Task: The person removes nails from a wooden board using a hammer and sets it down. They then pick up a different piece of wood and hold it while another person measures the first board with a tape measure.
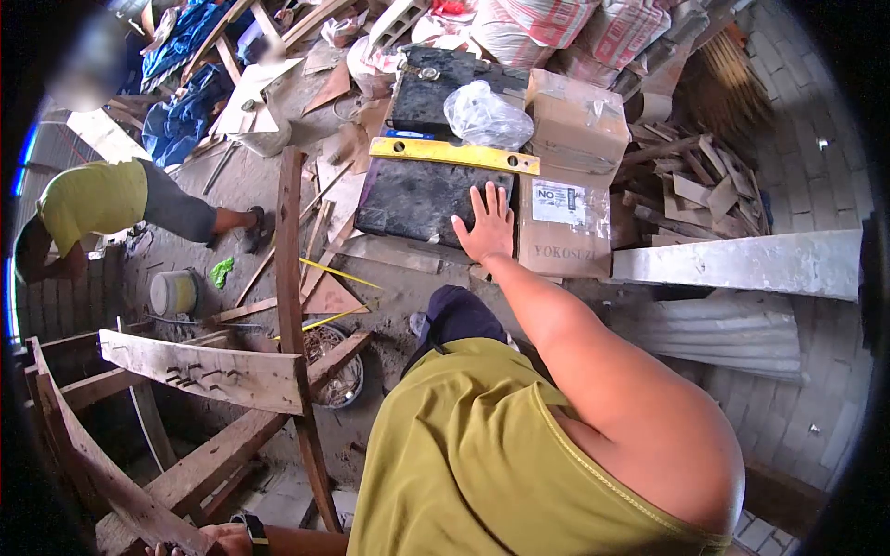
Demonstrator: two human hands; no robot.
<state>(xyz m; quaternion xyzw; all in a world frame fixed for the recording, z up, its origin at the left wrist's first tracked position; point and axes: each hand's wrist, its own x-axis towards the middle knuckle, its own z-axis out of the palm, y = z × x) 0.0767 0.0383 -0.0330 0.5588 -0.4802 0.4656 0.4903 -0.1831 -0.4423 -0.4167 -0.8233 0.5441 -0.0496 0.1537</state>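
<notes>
My right hand (487, 227) lies flat with fingers spread on the near right corner of a black, dusty slab-like case (422, 199), beside a cardboard box (565, 227). A yellow spirit level (454, 155) rests across the black case, just beyond my fingertips. At the bottom left edge, my left hand (227, 536), with a dark band at the wrist, is closed around the lower end of a weathered wooden plank (111, 463); some of its fingers are hidden or cut off. A crumpled clear plastic bag (487, 113) sits behind the level.
A wooden frame with a nail-studded board (199, 369) and an upright post (290, 250) stands at left. A bucket (176, 293) is on the floor near a bending co-worker (102, 204). Scrap wood (705, 181), a pale board (742, 264) and sacks (538, 28) lie around.
</notes>
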